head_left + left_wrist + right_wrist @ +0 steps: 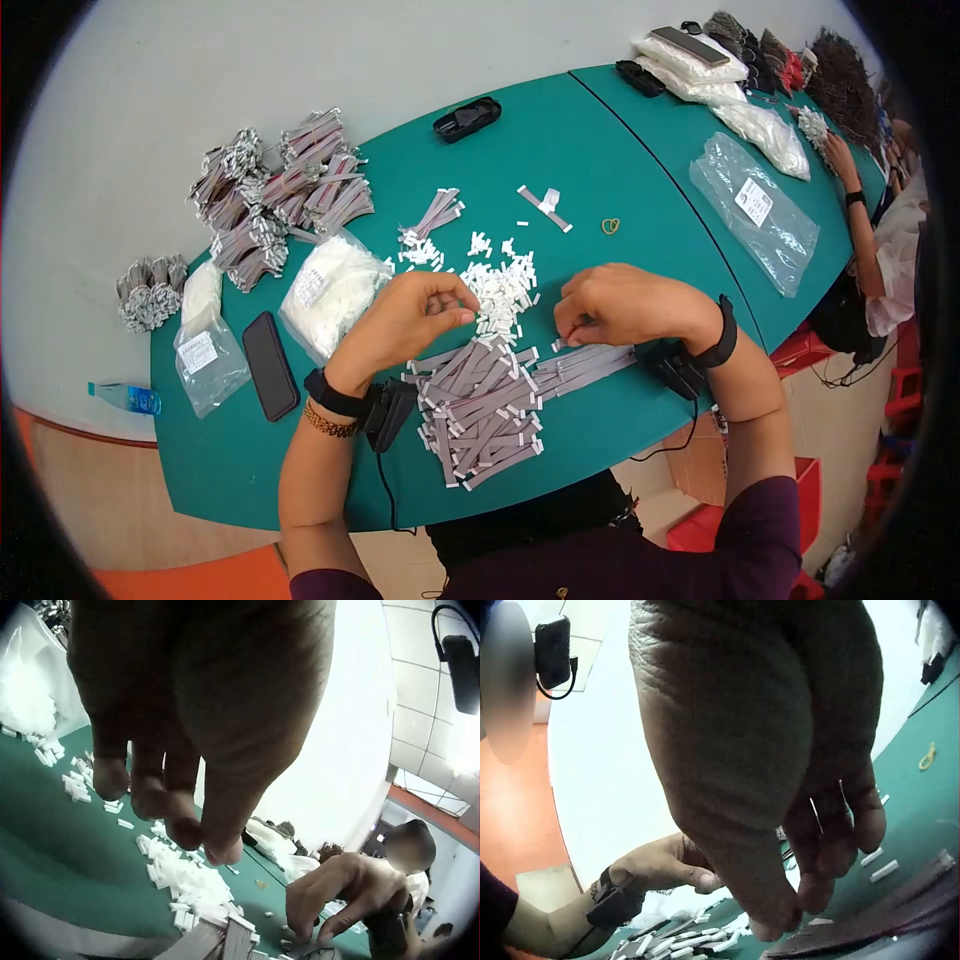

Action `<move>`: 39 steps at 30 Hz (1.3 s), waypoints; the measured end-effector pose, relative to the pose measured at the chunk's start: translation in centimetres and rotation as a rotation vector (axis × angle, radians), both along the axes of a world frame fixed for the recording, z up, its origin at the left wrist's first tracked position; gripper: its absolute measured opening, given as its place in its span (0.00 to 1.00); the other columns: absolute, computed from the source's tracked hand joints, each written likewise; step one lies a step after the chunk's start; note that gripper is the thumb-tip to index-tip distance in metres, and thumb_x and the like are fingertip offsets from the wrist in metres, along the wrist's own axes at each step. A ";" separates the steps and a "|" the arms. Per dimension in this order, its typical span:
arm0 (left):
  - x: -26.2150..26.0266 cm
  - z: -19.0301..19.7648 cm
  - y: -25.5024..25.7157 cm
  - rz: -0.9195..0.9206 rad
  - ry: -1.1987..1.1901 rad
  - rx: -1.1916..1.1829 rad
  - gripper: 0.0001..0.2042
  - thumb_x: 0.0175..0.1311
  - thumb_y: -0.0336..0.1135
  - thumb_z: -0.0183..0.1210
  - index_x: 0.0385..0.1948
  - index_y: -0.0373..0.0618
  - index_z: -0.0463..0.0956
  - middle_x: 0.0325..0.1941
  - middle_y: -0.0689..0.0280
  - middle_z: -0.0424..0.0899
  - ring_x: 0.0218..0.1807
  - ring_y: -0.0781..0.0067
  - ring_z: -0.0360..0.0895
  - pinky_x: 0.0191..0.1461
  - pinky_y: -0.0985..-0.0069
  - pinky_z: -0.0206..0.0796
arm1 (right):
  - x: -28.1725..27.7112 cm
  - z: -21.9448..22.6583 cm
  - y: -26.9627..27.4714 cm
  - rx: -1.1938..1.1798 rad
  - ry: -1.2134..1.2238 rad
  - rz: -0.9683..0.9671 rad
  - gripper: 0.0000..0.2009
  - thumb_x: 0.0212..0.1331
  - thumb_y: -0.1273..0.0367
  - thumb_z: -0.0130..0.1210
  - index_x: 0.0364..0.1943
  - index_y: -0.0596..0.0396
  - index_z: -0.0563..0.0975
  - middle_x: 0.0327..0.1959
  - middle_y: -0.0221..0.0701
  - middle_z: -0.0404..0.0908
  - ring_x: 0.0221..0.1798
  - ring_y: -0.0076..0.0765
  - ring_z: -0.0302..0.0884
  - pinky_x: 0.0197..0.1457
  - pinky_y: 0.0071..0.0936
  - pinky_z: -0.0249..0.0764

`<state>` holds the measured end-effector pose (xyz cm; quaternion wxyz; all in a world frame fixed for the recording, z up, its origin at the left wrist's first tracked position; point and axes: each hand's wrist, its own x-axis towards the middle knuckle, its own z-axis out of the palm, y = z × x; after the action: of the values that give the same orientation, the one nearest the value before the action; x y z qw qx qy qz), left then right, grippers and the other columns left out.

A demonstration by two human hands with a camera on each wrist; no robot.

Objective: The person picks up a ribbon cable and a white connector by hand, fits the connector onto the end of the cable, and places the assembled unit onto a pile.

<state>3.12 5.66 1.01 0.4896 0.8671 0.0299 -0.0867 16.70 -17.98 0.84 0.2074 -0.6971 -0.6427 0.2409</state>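
Observation:
My left hand (415,312) hovers at the left edge of a pile of small white connector pieces (505,290). Its fingers hang loosely bent, and nothing shows between them in the left wrist view. My right hand (625,302) is to the right of that pile, fingers bent down at the white-tipped ends of several flat grey ribbon cables (590,368). A white end shows right at its fingertips (570,335); I cannot tell whether they pinch it. Between the forearms lies a heap of grey ribbon cables (480,415) with white ends.
Left on the green table (380,475) are an open bag of white pieces (330,285), a phone (270,365) and bundled cables (285,185). Farther back lie a few cables (435,215), a crossed pair (546,206) and rubber bands (610,227). Another person's arm (860,225) is far right.

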 end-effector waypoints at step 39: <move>1.4 -1.7 -1.2 0.052 -0.058 -0.547 0.05 0.56 0.27 0.60 0.32 0.38 0.74 0.29 0.67 0.80 0.31 0.82 0.75 0.38 0.84 0.68 | 1.5 1.1 -0.1 -0.018 0.223 -0.057 0.06 0.50 0.70 0.59 0.25 0.57 0.75 0.18 0.29 0.74 0.21 0.27 0.69 0.27 0.27 0.63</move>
<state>4.53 4.43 -0.66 0.7082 0.7038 0.0136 -0.0541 18.17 -18.10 1.93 0.2782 -0.6857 -0.5935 0.3166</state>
